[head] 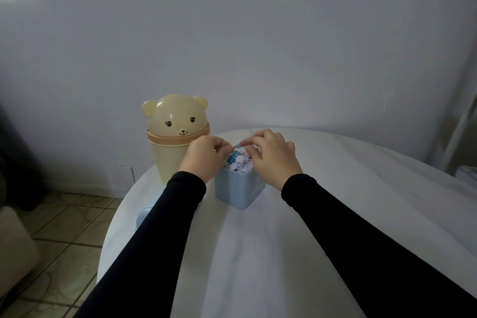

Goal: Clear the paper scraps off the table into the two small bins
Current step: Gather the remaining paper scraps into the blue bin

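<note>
Black sleeves [348, 230] reaching in from the near edge. Both hands over the blue bin [238, 188] mid-table, heaped to the brim with paper scraps [240, 161], white and lilac with one teal bit. Left hand [204, 156] at the left rim, fingers curled down into the heap, seemingly pinching or tamping scraps; right hand [273, 157] at the right rim, fingertips bunched together on the pile likewise. Pressing down, probably, so nothing spills from an overfull bin. Just behind and left, touching nothing: bear-faced yellow bin [175, 134], domed lid on. Pale blue piece [144, 214], maybe the blue bin's lid, peeking from under the left sleeve. White tablecloth [296, 253] showing no loose scraps; job looks almost done.
</note>
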